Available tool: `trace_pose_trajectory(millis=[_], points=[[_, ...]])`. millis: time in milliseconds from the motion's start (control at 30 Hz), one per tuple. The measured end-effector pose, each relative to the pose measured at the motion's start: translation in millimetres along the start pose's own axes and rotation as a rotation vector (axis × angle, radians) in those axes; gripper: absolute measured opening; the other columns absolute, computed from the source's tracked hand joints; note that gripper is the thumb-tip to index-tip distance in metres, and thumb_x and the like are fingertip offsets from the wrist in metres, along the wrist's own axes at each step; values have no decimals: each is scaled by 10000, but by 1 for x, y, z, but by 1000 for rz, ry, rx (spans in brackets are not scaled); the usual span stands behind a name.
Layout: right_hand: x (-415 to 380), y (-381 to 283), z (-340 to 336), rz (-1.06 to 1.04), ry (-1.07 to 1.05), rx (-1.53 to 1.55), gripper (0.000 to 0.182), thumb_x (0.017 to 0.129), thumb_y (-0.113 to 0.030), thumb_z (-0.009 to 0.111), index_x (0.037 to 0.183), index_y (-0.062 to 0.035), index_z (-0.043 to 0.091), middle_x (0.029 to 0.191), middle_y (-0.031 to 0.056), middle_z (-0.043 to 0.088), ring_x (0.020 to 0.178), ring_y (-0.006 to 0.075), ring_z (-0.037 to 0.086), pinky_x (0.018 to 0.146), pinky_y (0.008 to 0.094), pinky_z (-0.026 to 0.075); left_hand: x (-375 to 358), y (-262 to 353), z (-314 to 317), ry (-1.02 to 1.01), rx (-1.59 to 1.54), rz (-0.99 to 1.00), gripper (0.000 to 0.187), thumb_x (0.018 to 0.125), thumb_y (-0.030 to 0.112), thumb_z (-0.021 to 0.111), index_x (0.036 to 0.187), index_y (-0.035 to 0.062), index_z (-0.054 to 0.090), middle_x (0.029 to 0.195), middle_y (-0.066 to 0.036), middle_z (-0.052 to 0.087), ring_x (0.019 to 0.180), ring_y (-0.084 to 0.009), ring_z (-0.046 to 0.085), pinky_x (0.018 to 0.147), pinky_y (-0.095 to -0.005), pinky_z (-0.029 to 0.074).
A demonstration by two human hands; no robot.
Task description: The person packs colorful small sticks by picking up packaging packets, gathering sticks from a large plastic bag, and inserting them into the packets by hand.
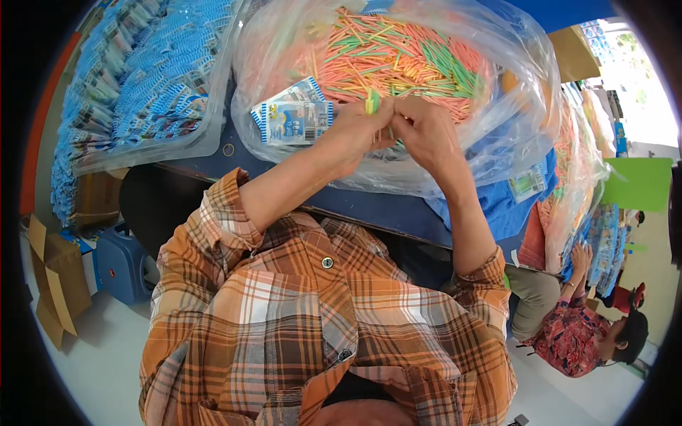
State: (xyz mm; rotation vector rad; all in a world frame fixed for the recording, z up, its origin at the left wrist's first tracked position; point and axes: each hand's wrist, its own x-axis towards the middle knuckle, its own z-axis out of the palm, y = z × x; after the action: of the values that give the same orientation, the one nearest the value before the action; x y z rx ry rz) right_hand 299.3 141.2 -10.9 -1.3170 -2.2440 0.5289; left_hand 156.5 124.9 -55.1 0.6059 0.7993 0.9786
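Observation:
Over the near edge of a clear plastic bag point(249, 78) full of pink, yellow and green sticks point(383, 57), my two hands meet. My left hand point(355, 131) is closed on blue and white packets point(295, 122), which stick out to its left; a small yellow-green piece point(372, 101) shows at its fingertips. My right hand point(430, 131) is closed against the left one, fingers bent in a pinch. What the right fingers hold, if anything, is hidden.
A clear tub point(206, 145) of blue packets stands at the left. Blue cloth point(490, 209) hangs at the table's point(369, 211) near edge. A co-worker point(579, 337) sits at the right beside another bag of sticks. An open cardboard box point(64, 277) is lower left.

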Motion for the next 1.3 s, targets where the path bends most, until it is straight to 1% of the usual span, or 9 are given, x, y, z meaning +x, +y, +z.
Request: trace_pose_trajectory(millis=[100,133,267,367,733,867,967,1167,1300], points=[[1,10,-7,-66,-6,246,110,808,-84,637,888,-25,683,698,84,608,634,232,565,591,340,440,-10,9,-12,-60,119,-84,324,959,379,534,1044,71,590,760,-23,594,661,-107,571,631,-281,483],[2,13,-18,107,-67,268,299,780,-146,711,1053,-38,656,915,117,643,800,251,602,653,332,463,-13,10,-14,-67,110,-92,310,958,361,541,1043,68,589,756,-27,593,661,-107,570,615,-274,471],[1,-7,-15,-304,-102,140,917,619,-253,834,1394,-95,369,1363,170,442,1196,318,497,889,386,475,-15,14,-19,-144,-35,-110,226,945,250,570,1047,49,585,792,-43,597,687,-120,576,606,-261,459],[1,-23,3,-397,-68,55,950,602,-256,833,1404,-93,350,1361,177,451,1218,352,480,961,426,440,-21,16,-11,-108,-149,-94,180,921,150,574,1053,28,583,879,-52,602,737,-138,587,646,-270,477],[-6,-26,5,-289,-38,159,474,691,-253,776,1073,-37,599,1047,140,622,933,290,621,735,364,505,-40,15,-16,-105,397,-145,307,810,158,690,1062,28,571,937,-46,590,854,-122,552,746,-275,471],[-15,-40,26,-96,56,-9,307,766,-293,727,921,-46,631,810,97,638,662,224,623,556,344,473,-43,4,-12,-147,583,520,365,729,44,721,1053,22,554,961,-53,600,903,-171,568,819,-306,462],[-13,-47,38,-236,218,1,226,805,-253,708,807,-43,624,669,78,608,541,209,563,512,327,448,-38,-5,-23,-68,733,613,303,736,82,675,1024,47,587,945,-107,610,864,-236,602,757,-340,472],[-12,-33,55,39,277,401,248,805,-178,706,662,-23,575,612,104,567,487,192,504,473,309,412,-69,29,-25,15,917,273,397,683,84,759,1028,41,566,999,-93,586,968,-246,556,851,-331,443],[-6,-2,47,-69,326,73,214,814,-186,686,679,-59,580,604,96,568,492,209,539,461,332,421,-66,47,-66,251,1658,934,468,617,128,797,1029,78,581,1006,-75,577,969,-256,531,832,-391,381]])
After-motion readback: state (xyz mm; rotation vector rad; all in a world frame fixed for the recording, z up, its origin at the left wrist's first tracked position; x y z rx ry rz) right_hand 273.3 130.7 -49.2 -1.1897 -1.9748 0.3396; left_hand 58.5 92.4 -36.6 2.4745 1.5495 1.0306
